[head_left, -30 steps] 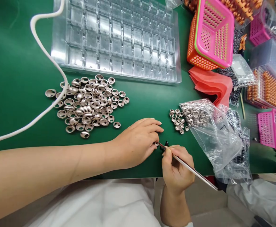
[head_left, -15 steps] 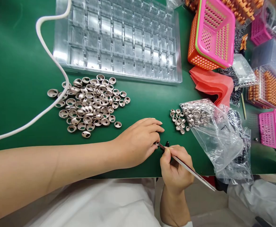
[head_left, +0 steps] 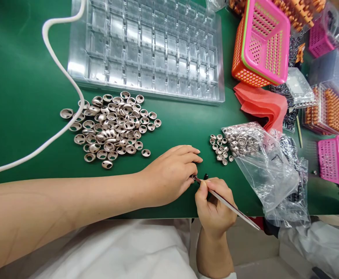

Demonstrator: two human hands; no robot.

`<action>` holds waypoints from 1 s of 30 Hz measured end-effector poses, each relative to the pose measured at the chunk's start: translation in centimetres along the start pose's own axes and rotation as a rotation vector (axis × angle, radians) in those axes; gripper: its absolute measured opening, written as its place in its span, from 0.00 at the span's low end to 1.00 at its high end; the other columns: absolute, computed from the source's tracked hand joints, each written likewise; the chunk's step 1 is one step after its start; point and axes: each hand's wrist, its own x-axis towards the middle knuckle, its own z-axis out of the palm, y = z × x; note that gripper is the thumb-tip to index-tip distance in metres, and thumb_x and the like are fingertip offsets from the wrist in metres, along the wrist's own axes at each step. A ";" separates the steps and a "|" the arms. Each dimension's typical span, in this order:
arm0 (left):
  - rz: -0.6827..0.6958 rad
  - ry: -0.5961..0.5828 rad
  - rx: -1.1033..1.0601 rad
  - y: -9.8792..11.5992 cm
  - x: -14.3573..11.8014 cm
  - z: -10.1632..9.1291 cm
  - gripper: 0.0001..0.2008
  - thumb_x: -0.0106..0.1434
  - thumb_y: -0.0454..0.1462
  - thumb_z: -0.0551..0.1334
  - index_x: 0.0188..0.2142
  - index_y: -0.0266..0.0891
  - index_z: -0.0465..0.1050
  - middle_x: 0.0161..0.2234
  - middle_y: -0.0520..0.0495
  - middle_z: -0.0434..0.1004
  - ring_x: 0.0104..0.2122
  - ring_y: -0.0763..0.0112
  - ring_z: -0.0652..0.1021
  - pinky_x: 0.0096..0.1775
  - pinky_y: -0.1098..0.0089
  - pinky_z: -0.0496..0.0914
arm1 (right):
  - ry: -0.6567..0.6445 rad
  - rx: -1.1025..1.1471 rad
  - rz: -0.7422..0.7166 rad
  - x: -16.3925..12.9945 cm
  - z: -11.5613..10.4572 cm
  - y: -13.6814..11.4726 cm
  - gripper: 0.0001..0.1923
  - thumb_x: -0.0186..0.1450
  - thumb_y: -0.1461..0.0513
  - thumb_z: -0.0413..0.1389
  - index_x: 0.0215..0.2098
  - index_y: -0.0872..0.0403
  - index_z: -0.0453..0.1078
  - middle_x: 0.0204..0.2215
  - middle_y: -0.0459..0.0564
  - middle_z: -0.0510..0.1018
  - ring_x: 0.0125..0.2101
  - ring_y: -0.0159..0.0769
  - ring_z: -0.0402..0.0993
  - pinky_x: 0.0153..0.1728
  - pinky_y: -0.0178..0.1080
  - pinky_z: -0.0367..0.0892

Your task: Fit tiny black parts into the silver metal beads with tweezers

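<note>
My left hand (head_left: 169, 174) rests on the green mat (head_left: 21, 97) and pinches a small metal ring (head_left: 192, 177) between thumb and fingertips. My right hand (head_left: 214, 205) grips metal tweezers (head_left: 230, 206) like a pen, their tip touching that ring. A tiny black part (head_left: 206, 176) lies just beside the tip. A pile of larger bronze-coloured metal cups (head_left: 111, 126) lies to the left of my hands. A small cluster of metal rings (head_left: 220, 149) lies to the right, at the mouth of a clear plastic bag (head_left: 259, 159) holding more.
A clear compartment tray (head_left: 149, 46) sits at the back. A white cable (head_left: 62, 73) curves along the left. Pink and orange baskets (head_left: 259, 42), a red cloth (head_left: 262, 104), more bags and racks of orange parts (head_left: 327, 108) crowd the right. The mat's front edge runs under my wrists.
My right hand and the tweezers have shifted slightly left, toward the ring in my left hand. My left hand has stayed in place.
</note>
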 end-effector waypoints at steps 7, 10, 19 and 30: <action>0.006 0.001 0.000 -0.1 0.0 0.0 0.03 0.66 0.32 0.65 0.37 0.37 0.79 0.53 0.42 0.80 0.62 0.55 0.71 0.65 0.52 0.66 | 0.056 0.003 0.009 0.0 0.0 0.0 0.14 0.63 0.72 0.60 0.43 0.52 0.69 0.28 0.43 0.75 0.26 0.30 0.76 0.27 0.37 0.78; 0.005 0.000 0.001 -0.1 0.0 0.1 0.03 0.66 0.31 0.65 0.36 0.37 0.79 0.52 0.42 0.80 0.62 0.56 0.71 0.65 0.52 0.66 | 0.047 -0.005 0.004 0.1 -0.1 0.0 0.14 0.62 0.73 0.60 0.42 0.52 0.68 0.28 0.43 0.75 0.27 0.30 0.76 0.27 0.36 0.77; 0.024 0.032 0.041 -0.1 -0.2 0.2 0.03 0.66 0.31 0.65 0.36 0.36 0.78 0.51 0.43 0.81 0.60 0.56 0.73 0.64 0.54 0.66 | 0.052 -0.103 -0.009 0.5 0.0 -0.4 0.12 0.63 0.71 0.60 0.41 0.51 0.68 0.26 0.41 0.75 0.26 0.30 0.75 0.26 0.34 0.75; 0.051 0.051 0.098 0.1 -0.2 0.2 0.04 0.67 0.32 0.64 0.36 0.36 0.78 0.49 0.43 0.82 0.59 0.56 0.74 0.64 0.54 0.67 | 0.026 -0.047 -0.004 0.5 0.1 -0.2 0.13 0.62 0.72 0.60 0.41 0.51 0.68 0.27 0.42 0.75 0.26 0.30 0.76 0.27 0.35 0.77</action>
